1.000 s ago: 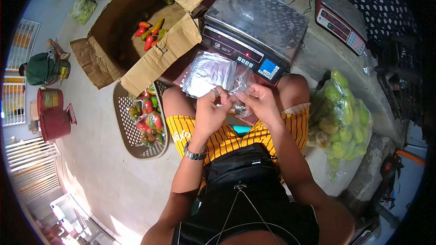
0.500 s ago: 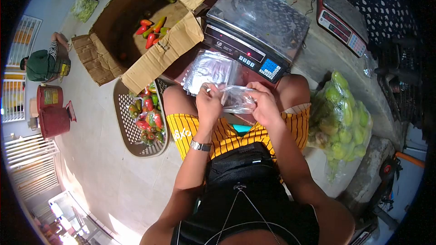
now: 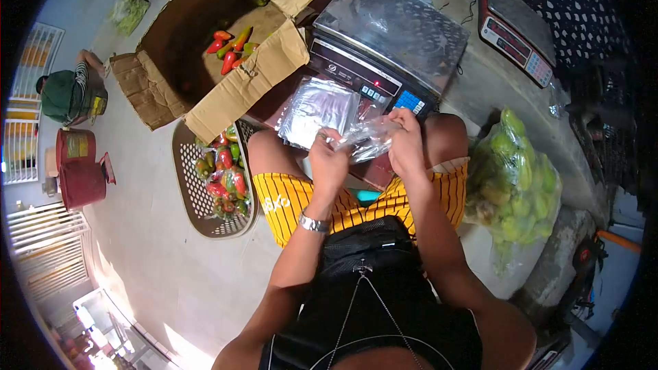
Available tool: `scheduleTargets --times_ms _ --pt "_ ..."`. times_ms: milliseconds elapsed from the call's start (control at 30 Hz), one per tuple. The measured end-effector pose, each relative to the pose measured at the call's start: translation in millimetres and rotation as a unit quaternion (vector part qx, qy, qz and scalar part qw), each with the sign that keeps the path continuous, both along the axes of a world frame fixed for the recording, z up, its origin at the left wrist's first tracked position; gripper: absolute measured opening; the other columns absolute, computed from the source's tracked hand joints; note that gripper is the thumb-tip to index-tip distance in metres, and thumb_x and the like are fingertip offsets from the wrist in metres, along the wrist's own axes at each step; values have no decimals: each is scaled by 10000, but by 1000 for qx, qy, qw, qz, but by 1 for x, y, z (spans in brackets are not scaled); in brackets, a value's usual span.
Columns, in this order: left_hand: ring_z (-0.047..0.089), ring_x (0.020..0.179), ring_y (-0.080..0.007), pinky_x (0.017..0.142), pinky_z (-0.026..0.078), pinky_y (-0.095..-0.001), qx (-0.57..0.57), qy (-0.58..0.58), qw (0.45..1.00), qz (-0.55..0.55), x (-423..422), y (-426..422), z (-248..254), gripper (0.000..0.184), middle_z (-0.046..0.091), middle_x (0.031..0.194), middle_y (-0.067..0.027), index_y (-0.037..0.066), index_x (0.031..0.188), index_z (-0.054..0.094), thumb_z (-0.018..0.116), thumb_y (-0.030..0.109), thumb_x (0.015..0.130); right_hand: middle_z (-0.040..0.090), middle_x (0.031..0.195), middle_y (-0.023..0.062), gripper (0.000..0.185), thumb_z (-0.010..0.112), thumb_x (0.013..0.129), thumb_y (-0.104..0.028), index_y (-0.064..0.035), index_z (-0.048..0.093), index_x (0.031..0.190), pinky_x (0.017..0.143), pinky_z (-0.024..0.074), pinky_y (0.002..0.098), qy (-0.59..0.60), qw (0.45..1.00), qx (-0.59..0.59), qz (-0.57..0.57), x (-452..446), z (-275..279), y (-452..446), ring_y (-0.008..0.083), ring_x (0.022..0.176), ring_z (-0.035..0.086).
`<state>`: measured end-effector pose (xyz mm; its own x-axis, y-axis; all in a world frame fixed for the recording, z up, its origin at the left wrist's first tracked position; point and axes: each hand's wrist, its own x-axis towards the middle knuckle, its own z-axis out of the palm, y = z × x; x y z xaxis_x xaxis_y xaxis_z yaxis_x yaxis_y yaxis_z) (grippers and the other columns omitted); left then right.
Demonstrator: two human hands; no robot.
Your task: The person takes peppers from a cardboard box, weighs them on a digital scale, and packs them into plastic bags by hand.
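Between my two hands a clear plastic bag point(image 3: 370, 138) is stretched, crumpled and see-through. My left hand point(image 3: 329, 161) pinches its left side, fingers closed on the film. The right side is gripped by my right hand point(image 3: 406, 142), just in front of the digital scale point(image 3: 391, 34). A stack of flat clear plastic bags point(image 3: 319, 111) lies beside the scale, right beyond my left hand. Red and green peppers point(image 3: 232, 48) lie inside an open cardboard box point(image 3: 247, 85) to the left of the scale.
A perforated basket point(image 3: 195, 209) with bagged peppers point(image 3: 225, 171) stands on the floor at left. A large bag of green vegetables point(image 3: 517, 185) rests at right. A second scale point(image 3: 515, 41) sits farther right. Red containers point(image 3: 79, 175) and a person in green point(image 3: 68, 99) are at far left.
My right hand has moved up and slightly right, toward the scale's keypad. My left hand has shifted slightly right and down, and the plastic bag is now slanted between them.
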<state>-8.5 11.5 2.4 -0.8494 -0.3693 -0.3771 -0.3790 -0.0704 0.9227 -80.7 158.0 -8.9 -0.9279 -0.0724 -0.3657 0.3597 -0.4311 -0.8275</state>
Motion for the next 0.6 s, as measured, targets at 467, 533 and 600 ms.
scheduleTargets --times_ms 467,533,600 --pt "528 705 -111 634 444 -288 234 158 955 -93 13 5 20 89 546 794 35 80 963 656 644 -8 957 625 788 62 158 643 870 29 -60 534 941 614 467 307 139 927 349 -14 -2 -10 4 135 728 628" --pt "598 731 -199 666 481 -329 -44 143 981 -124 8 -5 16 117 578 788 -44 20 858 710 632 -64 882 619 783 40 170 626 865 62 -70 534 918 601 463 279 -8 998 68 9 -7 -3 8 123 729 625" --pt "640 764 -284 677 498 -357 -328 91 937 -83 0 -10 16 146 585 782 -107 0 873 736 623 -85 836 578 783 0 202 634 861 92 -80 532 889 549 432 215 -10 997 -35 73 4 26 1 74 653 578"
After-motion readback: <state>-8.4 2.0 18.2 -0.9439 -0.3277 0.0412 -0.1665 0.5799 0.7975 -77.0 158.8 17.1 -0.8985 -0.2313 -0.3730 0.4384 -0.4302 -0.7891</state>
